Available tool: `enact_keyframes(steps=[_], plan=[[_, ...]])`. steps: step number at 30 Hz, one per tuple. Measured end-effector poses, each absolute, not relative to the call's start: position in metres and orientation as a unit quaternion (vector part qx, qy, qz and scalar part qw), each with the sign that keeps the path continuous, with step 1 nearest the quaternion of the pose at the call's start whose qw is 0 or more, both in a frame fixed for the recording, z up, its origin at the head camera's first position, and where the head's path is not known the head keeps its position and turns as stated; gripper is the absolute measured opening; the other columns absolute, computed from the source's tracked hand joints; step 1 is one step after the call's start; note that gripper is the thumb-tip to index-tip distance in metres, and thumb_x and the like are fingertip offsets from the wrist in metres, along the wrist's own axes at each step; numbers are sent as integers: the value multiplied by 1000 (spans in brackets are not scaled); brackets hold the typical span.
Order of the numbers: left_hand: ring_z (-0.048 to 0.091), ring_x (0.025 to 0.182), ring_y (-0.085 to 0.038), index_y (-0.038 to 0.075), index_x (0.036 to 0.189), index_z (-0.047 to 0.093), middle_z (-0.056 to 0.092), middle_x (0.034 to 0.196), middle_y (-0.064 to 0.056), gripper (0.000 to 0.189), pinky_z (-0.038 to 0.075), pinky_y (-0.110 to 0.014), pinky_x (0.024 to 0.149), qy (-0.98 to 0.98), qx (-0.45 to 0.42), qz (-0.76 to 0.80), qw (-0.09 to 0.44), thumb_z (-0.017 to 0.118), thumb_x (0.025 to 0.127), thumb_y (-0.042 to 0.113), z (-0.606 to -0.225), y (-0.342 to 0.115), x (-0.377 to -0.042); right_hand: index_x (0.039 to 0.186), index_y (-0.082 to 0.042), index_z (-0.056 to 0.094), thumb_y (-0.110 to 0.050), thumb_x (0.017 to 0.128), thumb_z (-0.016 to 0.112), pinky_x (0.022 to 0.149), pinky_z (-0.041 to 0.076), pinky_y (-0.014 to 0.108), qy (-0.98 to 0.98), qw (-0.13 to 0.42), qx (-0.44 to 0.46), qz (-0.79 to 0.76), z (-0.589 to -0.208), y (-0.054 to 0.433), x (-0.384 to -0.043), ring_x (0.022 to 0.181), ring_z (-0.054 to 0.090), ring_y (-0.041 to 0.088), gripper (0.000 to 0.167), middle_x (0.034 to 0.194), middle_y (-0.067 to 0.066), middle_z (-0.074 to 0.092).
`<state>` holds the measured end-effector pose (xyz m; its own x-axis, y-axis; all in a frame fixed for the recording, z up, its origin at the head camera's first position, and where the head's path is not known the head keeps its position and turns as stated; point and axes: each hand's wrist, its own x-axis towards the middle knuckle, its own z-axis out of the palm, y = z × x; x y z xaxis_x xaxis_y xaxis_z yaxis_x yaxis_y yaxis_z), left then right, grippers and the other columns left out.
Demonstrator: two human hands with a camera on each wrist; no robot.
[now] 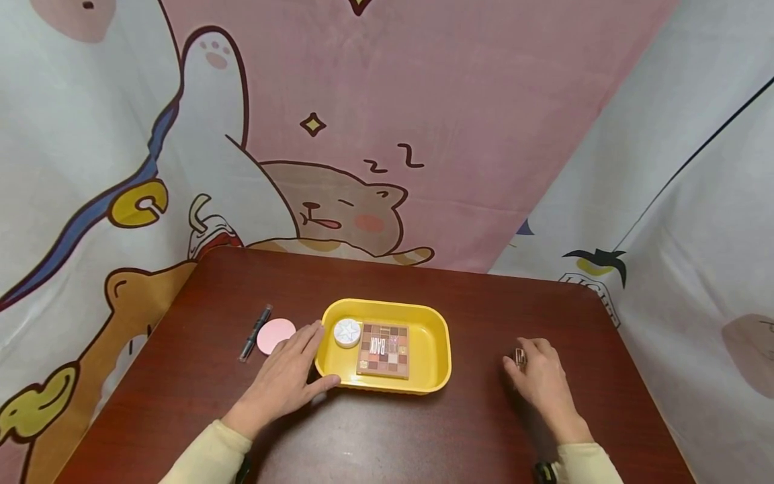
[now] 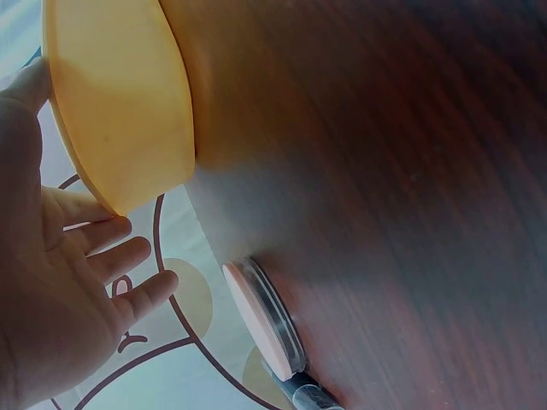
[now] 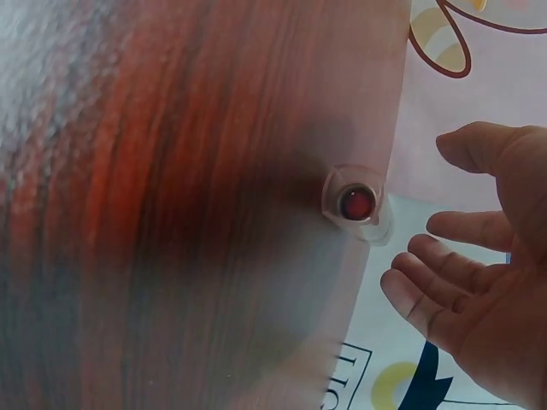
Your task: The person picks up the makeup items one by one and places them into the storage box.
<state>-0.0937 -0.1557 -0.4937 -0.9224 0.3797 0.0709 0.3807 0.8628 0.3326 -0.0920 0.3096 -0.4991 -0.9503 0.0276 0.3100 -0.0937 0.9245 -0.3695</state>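
A yellow plastic tray holds an eyeshadow palette marked "BACK" and a round white case with a star on its lid. My left hand is at the tray's left end, fingers extended along its rim and thumb near the front corner. On the right, my right hand reaches beside a small clear-sided cosmetic container with a dark red round middle. In the right wrist view its fingers are spread and apart from the container, which stands on the table.
A round pink compact lies left of the tray, partly behind my left hand. Beside it is a slim dark pen. The brown wooden table is backed by a cartoon-printed curtain.
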Motion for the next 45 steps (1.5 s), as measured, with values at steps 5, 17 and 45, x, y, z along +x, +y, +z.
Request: enact_keyframes(steps=[5, 17, 45], plan=[[39, 148, -36, 1, 160, 36, 37, 164, -17, 101, 37, -59, 116, -965, -195, -176, 8, 70, 89, 65, -493, -156, -95, 125, 12, 63, -14, 88, 77, 84, 49, 67, -973, 133, -2, 189, -499, 313, -93, 108, 56, 52, 47, 118, 34, 56], [40, 147, -37, 1, 159, 37, 38, 164, -17, 102, 38, -60, 114, -964, -197, -178, 25, 67, 89, 68, -493, -156, -96, 134, 15, 52, -20, 92, 70, 83, 51, 65, -982, 43, -52, 178, -499, 321, -95, 100, 59, 52, 57, 121, 38, 49], [42, 146, -36, 0, 158, 38, 39, 163, -17, 100, 40, -59, 113, -963, -203, -177, 24, 70, 89, 65, -495, -157, -92, 121, 14, 58, -16, 89, 69, 76, 53, 63, -980, 16, -75, 181, -511, 321, -92, 89, 64, 49, 45, 102, 31, 61]])
